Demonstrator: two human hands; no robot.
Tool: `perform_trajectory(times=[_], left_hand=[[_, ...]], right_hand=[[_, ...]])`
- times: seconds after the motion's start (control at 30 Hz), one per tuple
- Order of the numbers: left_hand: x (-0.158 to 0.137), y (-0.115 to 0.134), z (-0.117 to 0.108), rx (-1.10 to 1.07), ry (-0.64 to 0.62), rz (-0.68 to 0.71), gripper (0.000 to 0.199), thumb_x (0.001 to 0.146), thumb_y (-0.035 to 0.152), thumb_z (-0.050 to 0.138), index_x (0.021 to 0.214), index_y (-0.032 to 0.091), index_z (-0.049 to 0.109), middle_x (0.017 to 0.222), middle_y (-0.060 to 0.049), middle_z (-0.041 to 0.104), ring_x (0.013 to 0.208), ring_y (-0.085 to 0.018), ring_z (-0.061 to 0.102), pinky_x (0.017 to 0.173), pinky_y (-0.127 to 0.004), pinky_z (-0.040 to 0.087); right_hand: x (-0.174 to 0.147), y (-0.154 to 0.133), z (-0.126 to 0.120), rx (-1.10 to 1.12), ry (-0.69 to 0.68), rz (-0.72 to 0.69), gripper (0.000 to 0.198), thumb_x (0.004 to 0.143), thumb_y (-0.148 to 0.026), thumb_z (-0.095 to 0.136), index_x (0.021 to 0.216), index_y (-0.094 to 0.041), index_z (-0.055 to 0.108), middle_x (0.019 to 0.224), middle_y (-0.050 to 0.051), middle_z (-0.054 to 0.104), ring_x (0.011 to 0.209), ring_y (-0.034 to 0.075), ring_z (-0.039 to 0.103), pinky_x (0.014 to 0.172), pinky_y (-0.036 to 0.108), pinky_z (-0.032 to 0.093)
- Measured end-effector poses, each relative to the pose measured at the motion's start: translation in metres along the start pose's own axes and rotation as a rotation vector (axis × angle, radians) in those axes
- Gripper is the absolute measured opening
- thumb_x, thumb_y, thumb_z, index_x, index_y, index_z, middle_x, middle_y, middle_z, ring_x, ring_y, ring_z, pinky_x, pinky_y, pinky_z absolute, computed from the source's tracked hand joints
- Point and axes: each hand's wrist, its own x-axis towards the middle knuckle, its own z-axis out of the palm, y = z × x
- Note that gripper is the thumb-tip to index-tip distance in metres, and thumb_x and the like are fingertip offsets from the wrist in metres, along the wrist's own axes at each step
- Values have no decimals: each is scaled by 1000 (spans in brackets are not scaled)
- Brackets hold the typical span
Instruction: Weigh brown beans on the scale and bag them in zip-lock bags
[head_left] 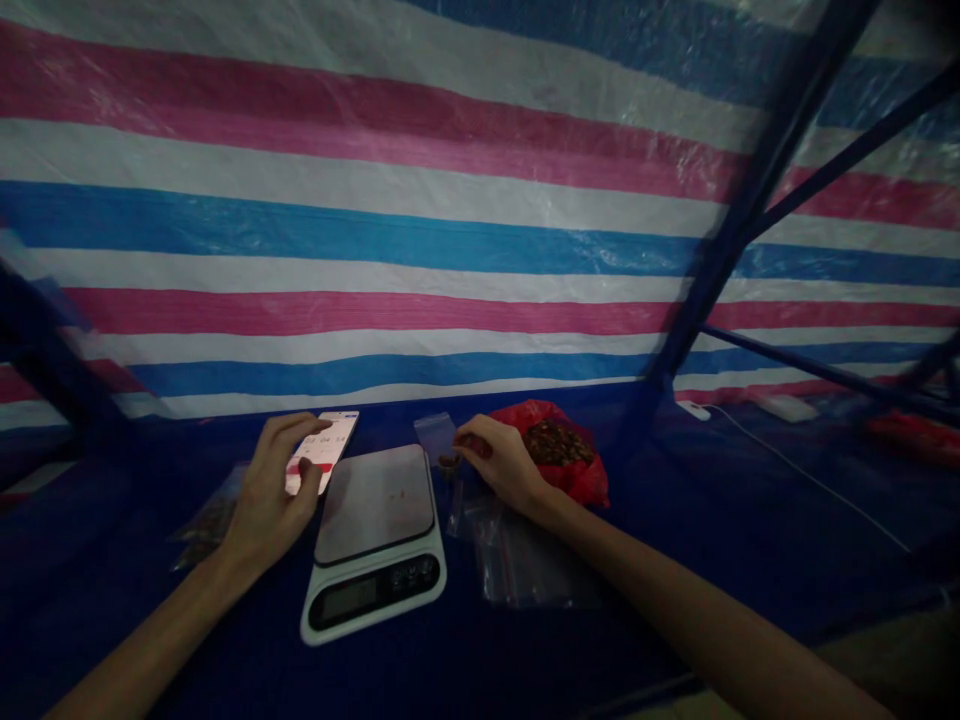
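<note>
My left hand [274,485] reaches over a lit phone [319,455], thumb and forefinger apart on its screen. Right beside the phone is a white kitchen scale [375,540] with a grey plate; a few tiny brown bits lie on the plate. My right hand [501,460] is closed in a pinch behind the scale's right side. By its fingertips are a small clear bag [433,432] and a small brown clump [448,462]; what the fingers pinch is too small to make out. A red plastic bag [529,412] of dried brown-red pieces [559,445] stands behind my right wrist.
Several clear zip bags [517,560] lie below my right forearm. A filled clear bag [214,520] is left of my left hand. Blue metal posts [712,250] and a striped sheet [390,230] border the blue surface. A white cable [810,470] runs at right.
</note>
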Motion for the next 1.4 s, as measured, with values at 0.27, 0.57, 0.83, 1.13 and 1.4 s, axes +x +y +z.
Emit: perform_trajectory(times=[0.27,0.57,0.83,1.13,1.4], left_hand=[[1,4,-2,14,-81,-15,33,91,12,46,122,20,52,120,-10,57,115,-26,58,99,-42,50],[-1,7,-7,30,-71,38,27,89,7,50,108,23,60,110,-3,57,96,-18,61,68,-27,47],[-2,13,-6,-10,-52,78,22,88,11,52,102,23,64,108,-3,59,97,-18,61,68,-28,45],[2,28,-5,41,41,-6,16,82,11,52,81,16,67,95,-3,60,83,-15,57,69,-29,44],[0,24,-1,-13,64,1,17,82,8,55,80,17,69,97,-2,60,90,-15,58,76,-30,44]], right_hand=[[-4,-1,-22,-233,-39,-119,21,93,-7,56,97,-20,72,100,6,69,93,18,63,85,30,49],[-1,31,-101,-481,-485,248,13,83,-20,72,95,-19,68,91,4,68,80,18,61,69,28,41],[-2,37,-95,-395,-541,182,13,80,-8,64,90,-17,62,82,1,64,68,13,54,62,25,36],[0,37,-101,-365,-537,216,14,70,-6,58,80,-16,61,69,-2,60,59,12,50,56,25,33],[3,39,-118,-270,-750,287,21,73,-10,65,93,-16,67,93,4,70,77,16,62,67,25,47]])
